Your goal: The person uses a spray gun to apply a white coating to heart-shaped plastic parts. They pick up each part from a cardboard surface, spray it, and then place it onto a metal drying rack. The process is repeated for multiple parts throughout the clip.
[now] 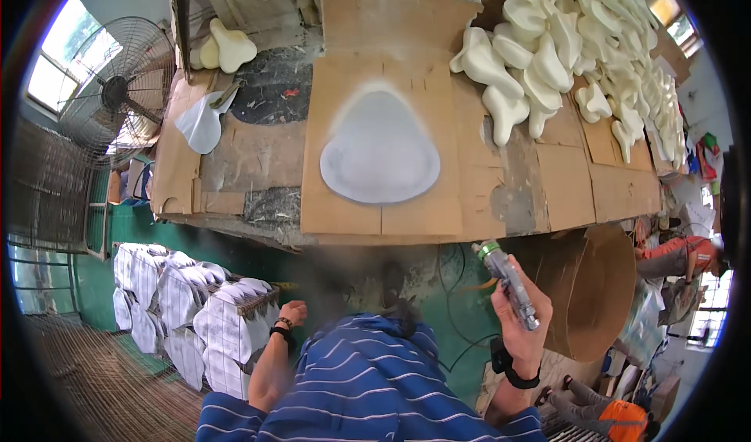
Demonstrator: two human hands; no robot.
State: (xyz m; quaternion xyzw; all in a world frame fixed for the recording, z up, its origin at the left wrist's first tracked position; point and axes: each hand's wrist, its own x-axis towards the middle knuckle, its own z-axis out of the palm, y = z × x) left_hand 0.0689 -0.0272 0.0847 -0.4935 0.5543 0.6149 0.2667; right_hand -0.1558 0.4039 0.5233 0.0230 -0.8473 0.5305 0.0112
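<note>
My right hand (522, 321) is closed around a metal spray gun (510, 285) with a green ring near its front end. It is held in front of the table's near edge, to the right of my body. My left hand (293, 314) hangs low on the left with its fingers curled in, and nothing shows in it. Beyond both hands, a rounded triangular grey-white piece (381, 149) lies flat on a cardboard sheet (344, 219). Pale overspray rims its upper edge on the cardboard.
Cream foam saddle-shaped pads (547, 59) pile up at the right back. A white cut piece (202, 125) lies on the table's left. Stacked white pieces (235, 317) stand by my left hand; a fan (117, 90) stands beyond. A large cardboard drum (591, 293) is at right, near other people.
</note>
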